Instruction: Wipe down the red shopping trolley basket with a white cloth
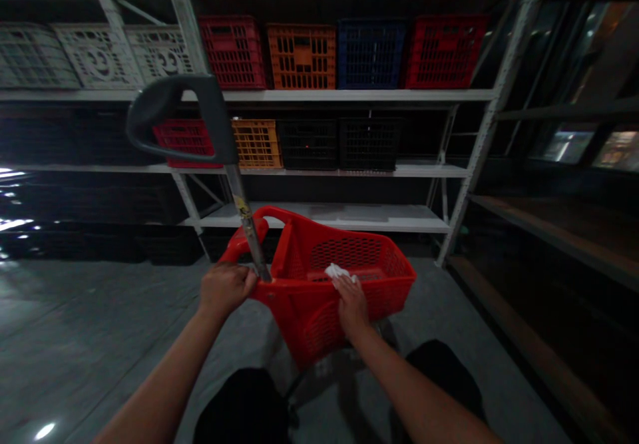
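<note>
A red plastic shopping cart (312, 311) with perforated basket walls stands on the floor in front of me. My left hand (225, 291) is closed around its red side handle, near the foot of a metal pole. That pole (247, 221) rises from the cart to a dark grey loop handle (219, 121). At the near rim of the basket, my right hand (353, 304) grips a crumpled white cloth (340, 272), with its fingers over the edge. The cart's lower part and wheels are mostly hidden in shadow.
A white metal rack (319, 96) spans the background. It carries red, blue and black crates, an orange crate (301, 56) and several white crates (94, 58). Another shelf unit (554, 231) runs along the right side. My knees flank the cart below.
</note>
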`<state>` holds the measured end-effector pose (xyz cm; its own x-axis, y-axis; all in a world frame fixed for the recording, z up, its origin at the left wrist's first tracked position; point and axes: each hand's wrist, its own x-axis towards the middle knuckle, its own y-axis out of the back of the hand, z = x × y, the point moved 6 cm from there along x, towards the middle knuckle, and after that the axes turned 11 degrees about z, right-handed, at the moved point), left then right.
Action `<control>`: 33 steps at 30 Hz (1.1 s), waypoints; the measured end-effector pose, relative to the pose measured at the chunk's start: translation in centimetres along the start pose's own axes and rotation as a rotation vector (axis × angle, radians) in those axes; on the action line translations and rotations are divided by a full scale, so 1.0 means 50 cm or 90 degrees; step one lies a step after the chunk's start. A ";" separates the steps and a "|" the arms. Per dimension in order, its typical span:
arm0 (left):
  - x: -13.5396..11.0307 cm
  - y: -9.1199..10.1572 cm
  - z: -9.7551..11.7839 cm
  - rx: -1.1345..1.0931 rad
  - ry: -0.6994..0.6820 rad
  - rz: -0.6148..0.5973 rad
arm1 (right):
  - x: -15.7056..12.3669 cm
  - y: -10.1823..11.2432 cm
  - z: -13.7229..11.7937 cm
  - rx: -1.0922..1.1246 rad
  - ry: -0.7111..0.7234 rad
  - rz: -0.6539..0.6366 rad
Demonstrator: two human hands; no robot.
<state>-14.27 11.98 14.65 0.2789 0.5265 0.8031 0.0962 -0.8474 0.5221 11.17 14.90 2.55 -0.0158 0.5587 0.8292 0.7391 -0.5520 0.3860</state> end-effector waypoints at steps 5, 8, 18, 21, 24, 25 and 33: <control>0.006 -0.022 -0.005 0.000 0.013 -0.028 | 0.049 -0.105 -0.181 0.140 0.120 0.004; 0.007 -0.028 -0.015 0.000 0.005 -0.041 | 0.042 -0.098 -0.169 0.134 0.160 0.008; 0.014 -0.032 -0.005 0.025 0.025 -0.024 | -0.001 -0.002 0.000 0.015 0.071 0.079; 0.024 -0.041 0.010 0.026 0.041 -0.028 | 0.036 -0.070 -0.090 0.081 0.100 0.043; 0.032 -0.051 0.018 0.027 0.032 -0.039 | 0.053 -0.100 -0.118 0.096 0.122 0.008; 0.034 -0.054 0.018 0.029 0.025 -0.044 | 0.051 -0.094 -0.102 0.086 0.123 -0.002; 0.040 -0.071 0.014 0.024 0.019 -0.079 | 0.004 0.156 0.295 -0.060 -0.018 0.041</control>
<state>-13.39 16.01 14.19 0.2340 0.6292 0.7411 0.1644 -0.7769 0.6077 26.86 19.85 -0.22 0.0505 0.5365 0.8424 0.6718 -0.6424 0.3688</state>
